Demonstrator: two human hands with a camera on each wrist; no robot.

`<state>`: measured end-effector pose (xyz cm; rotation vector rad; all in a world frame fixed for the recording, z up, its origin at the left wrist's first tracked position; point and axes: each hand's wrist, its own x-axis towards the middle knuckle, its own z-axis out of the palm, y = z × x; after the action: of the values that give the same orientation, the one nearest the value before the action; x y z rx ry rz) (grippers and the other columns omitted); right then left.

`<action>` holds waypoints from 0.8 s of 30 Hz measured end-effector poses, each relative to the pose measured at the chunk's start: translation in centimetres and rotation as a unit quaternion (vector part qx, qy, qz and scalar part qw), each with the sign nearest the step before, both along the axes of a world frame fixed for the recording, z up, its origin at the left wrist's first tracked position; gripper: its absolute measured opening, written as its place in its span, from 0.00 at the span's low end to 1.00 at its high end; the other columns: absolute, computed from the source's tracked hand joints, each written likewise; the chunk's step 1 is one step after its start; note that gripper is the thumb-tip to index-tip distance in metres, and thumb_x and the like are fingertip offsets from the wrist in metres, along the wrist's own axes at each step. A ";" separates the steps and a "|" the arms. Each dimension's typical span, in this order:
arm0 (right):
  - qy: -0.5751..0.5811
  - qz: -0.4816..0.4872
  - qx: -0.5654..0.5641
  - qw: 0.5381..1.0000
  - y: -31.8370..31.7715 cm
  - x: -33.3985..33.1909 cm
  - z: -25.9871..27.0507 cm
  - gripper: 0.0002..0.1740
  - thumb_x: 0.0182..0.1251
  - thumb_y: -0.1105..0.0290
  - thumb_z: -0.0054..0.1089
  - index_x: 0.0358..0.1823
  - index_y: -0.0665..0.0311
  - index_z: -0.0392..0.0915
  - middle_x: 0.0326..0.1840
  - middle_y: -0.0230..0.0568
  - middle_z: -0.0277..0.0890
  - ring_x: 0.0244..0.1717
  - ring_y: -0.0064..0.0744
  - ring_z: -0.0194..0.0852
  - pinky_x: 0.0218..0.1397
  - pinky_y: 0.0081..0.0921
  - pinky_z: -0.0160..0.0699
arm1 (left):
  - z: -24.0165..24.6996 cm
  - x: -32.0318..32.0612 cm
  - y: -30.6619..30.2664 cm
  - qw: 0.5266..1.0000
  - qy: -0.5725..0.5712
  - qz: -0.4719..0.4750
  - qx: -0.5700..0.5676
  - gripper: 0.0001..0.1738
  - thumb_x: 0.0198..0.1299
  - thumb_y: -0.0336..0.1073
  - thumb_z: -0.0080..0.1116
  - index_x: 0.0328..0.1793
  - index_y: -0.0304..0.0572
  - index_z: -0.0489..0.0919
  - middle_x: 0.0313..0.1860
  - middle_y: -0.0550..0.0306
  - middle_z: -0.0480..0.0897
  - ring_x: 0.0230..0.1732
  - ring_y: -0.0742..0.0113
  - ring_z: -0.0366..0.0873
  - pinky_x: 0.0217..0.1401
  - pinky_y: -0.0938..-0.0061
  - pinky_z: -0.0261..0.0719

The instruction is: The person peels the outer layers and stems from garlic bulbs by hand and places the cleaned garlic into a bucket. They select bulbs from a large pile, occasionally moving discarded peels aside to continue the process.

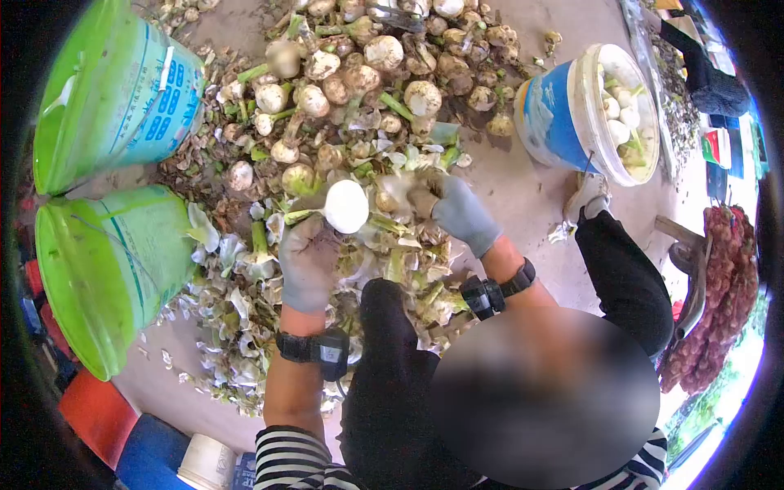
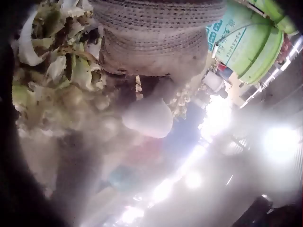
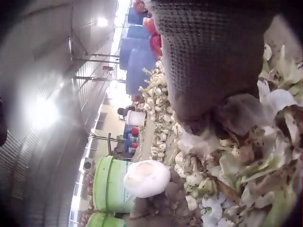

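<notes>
My gloved left hand (image 1: 309, 260) grips the green stem of a peeled white garlic bulb (image 1: 347, 207), which stands up beyond the fingers. The bulb (image 2: 150, 118) also shows past the glove in the left wrist view, and its root end faces the right wrist camera. To the right, my gloved right hand (image 1: 464, 214) has curled fingers stained brown. A pale, blurred strip of peel (image 3: 201, 142) sits at its fingertips, apart from the bulb. Both hands are above a heap of stripped peels (image 1: 237, 306).
Ahead lies a pile of unpeeled garlic bulbs (image 1: 384, 53). Two green buckets (image 1: 122, 269) lie tipped at the left. At the right stands a white and blue bucket (image 1: 555, 114) with peeled bulbs inside. Filled red net bags (image 1: 710, 302) hang at the far right.
</notes>
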<state>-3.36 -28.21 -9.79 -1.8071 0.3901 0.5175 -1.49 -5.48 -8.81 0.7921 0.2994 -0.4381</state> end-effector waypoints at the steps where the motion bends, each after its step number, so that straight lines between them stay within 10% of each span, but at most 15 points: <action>1: -0.006 0.002 0.005 1.000 0.2 -0.5 -1.6 0.15 0.63 0.68 0.55 0.44 0.74 0.74 0.26 0.36 0.76 0.27 0.22 0.73 0.30 0.23 0.74 | 0.3 0.6 0.1 0.999 0.016 0.020 -0.028 0.18 0.52 0.32 0.52 0.51 0.38 0.74 0.55 0.49 0.76 0.54 0.56 0.74 0.52 0.59 0.76; 3: -0.161 -0.001 -0.151 0.975 0.1 -1.7 -6.1 0.17 0.60 0.70 0.56 0.48 0.72 0.72 0.31 0.38 0.77 0.34 0.26 0.74 0.38 0.25 0.74 | 1.6 3.2 2.3 0.994 0.013 0.100 0.035 0.22 0.55 0.37 0.52 0.57 0.40 0.73 0.56 0.51 0.76 0.58 0.53 0.72 0.56 0.55 0.74; 4: -0.116 0.009 -0.194 0.974 -0.8 -1.8 -6.0 0.24 0.52 0.60 0.64 0.47 0.68 0.74 0.35 0.56 0.78 0.38 0.55 0.76 0.42 0.37 0.72 | 2.6 5.7 4.6 0.990 -0.037 0.126 -0.051 0.26 0.53 0.32 0.56 0.61 0.38 0.69 0.58 0.51 0.74 0.59 0.57 0.72 0.61 0.57 0.72; 9: -0.100 -0.012 -0.073 0.992 -0.6 -0.8 -0.4 0.21 0.55 0.59 0.63 0.42 0.69 0.75 0.33 0.58 0.77 0.31 0.53 0.73 0.37 0.37 0.72 | 10.9 13.5 8.5 0.950 -0.230 0.206 -0.046 0.30 0.61 0.45 0.49 0.64 0.32 0.65 0.61 0.46 0.71 0.64 0.57 0.67 0.69 0.63 0.62; 12: -0.128 0.011 -0.107 0.986 -0.5 -1.2 -2.7 0.19 0.63 0.58 0.55 0.30 0.71 0.75 0.26 0.57 0.74 0.25 0.45 0.73 0.30 0.38 0.69 | 6.0 11.9 7.1 0.938 -0.181 -0.014 0.294 0.23 0.54 0.33 0.51 0.57 0.34 0.72 0.60 0.49 0.72 0.62 0.60 0.69 0.66 0.65 0.65; 15: -0.117 0.003 -0.028 0.993 -0.4 -1.4 -2.9 0.17 0.63 0.58 0.55 0.34 0.69 0.76 0.27 0.55 0.76 0.27 0.47 0.74 0.32 0.36 0.71 | -2.7 7.5 5.7 0.799 -0.293 -0.187 0.491 0.22 0.41 0.21 0.50 0.46 0.41 0.81 0.53 0.53 0.78 0.55 0.61 0.73 0.57 0.67 0.72; 18: -0.059 0.033 -0.024 0.997 0.9 -0.9 0.0 0.17 0.60 0.59 0.58 0.38 0.68 0.76 0.37 0.56 0.76 0.35 0.52 0.74 0.38 0.37 0.73 | -4.2 5.5 4.0 0.578 -0.374 -0.289 0.665 0.19 0.41 0.29 0.59 0.45 0.45 0.81 0.49 0.51 0.79 0.53 0.52 0.74 0.60 0.67 0.69; 23: -0.217 0.109 -0.170 0.955 2.5 0.2 0.0 0.25 0.48 0.56 0.65 0.43 0.68 0.75 0.45 0.55 0.69 0.43 0.55 0.71 0.45 0.44 0.70 | -1.1 5.7 1.6 0.695 -0.377 -0.247 0.559 0.17 0.46 0.26 0.59 0.46 0.40 0.79 0.45 0.51 0.81 0.49 0.57 0.77 0.54 0.69 0.73; 24: -0.232 0.144 -0.172 0.946 2.7 0.7 0.9 0.26 0.48 0.55 0.66 0.43 0.67 0.75 0.42 0.54 0.70 0.42 0.55 0.71 0.44 0.44 0.70 | -0.7 5.2 0.7 0.782 -0.358 -0.257 0.440 0.20 0.47 0.23 0.58 0.49 0.39 0.77 0.46 0.52 0.80 0.50 0.60 0.76 0.55 0.70 0.73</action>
<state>-2.68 -25.51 -8.92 -2.2684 -0.1231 0.2108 3.73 -4.81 -9.53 1.9181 -0.5046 -0.4636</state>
